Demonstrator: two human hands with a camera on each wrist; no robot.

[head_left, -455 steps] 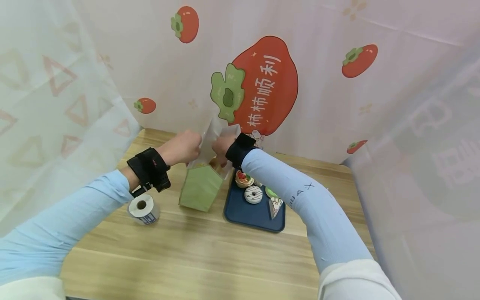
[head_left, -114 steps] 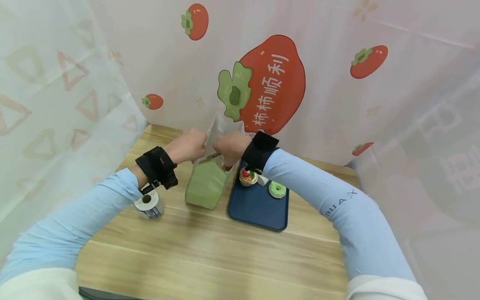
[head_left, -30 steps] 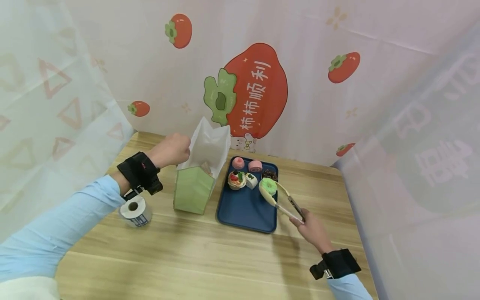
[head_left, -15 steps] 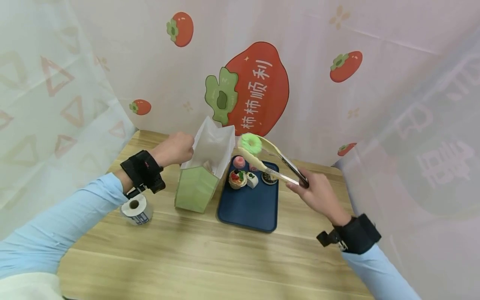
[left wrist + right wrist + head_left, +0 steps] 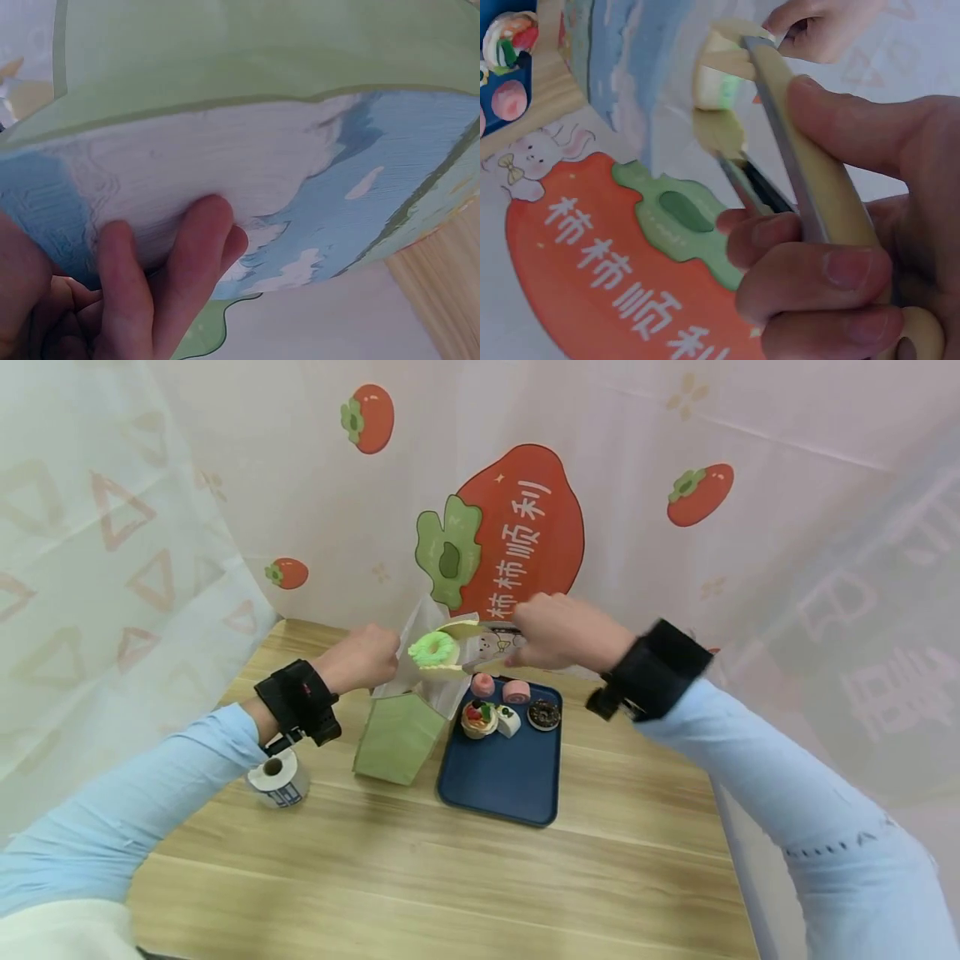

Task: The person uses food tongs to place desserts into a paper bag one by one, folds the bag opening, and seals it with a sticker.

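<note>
My left hand (image 5: 367, 656) pinches the left edge of an upright paper bag (image 5: 400, 739), green in front with a pale, open top. In the left wrist view, its fingers (image 5: 196, 251) press the bag's blue-and-white printed side. My right hand (image 5: 573, 631) grips food tongs (image 5: 810, 154) with cream-coloured tips. Between those tips a green-iced doughnut (image 5: 435, 649) is clamped, held at the bag's mouth. Right of the bag, a navy tray (image 5: 498, 781) carries a chocolate doughnut (image 5: 543, 715), a fruit-topped tart (image 5: 478, 720), a white roll cake (image 5: 507, 721) and two pink sweets (image 5: 516, 692).
A roll of labels (image 5: 280, 779) stands on the wooden table (image 5: 420, 885), left of the bag and below the left wrist. A curtain (image 5: 637, 552) printed with persimmons hangs close behind the bag and tray.
A striped white doughnut and a cake slice have left the tray since the oldest frame. Within the last second, the tongs lifted the green doughnut and carried it left to the bag; the left hand stayed there.
</note>
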